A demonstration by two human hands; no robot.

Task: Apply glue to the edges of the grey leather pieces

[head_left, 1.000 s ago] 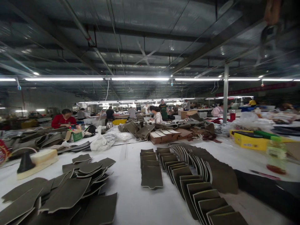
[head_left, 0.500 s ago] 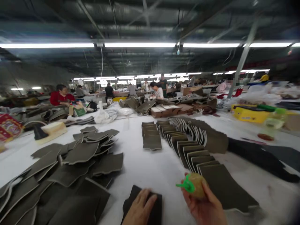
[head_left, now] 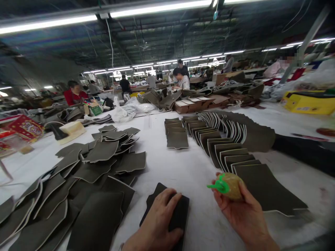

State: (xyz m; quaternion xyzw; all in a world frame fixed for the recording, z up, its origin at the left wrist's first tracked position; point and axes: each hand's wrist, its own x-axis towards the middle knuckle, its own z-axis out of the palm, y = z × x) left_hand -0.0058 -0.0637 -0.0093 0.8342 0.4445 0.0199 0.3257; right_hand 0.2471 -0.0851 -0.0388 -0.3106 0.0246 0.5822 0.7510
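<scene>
My left hand (head_left: 159,218) lies flat, fingers apart, on a dark cut piece (head_left: 180,212) near the front edge of the white table (head_left: 172,167). My right hand (head_left: 242,212) is closed round a small yellowish bottle (head_left: 231,184) with a green nozzle (head_left: 218,184) that points left. Just right of that hand runs an overlapping row of grey-green cut pieces (head_left: 235,157). A loose heap of the same pieces (head_left: 86,174) spreads to the left of my left hand.
A short stack of pieces (head_left: 176,134) lies mid-table. A block with a black handle (head_left: 68,130) and a red box (head_left: 24,127) sit at far left, a yellow box (head_left: 306,103) at far right. Several people work at tables behind.
The view has tipped down from the ceiling to the table. Both hands have come fully into view, the left one further onto the dark piece, the right still holding the bottle.
</scene>
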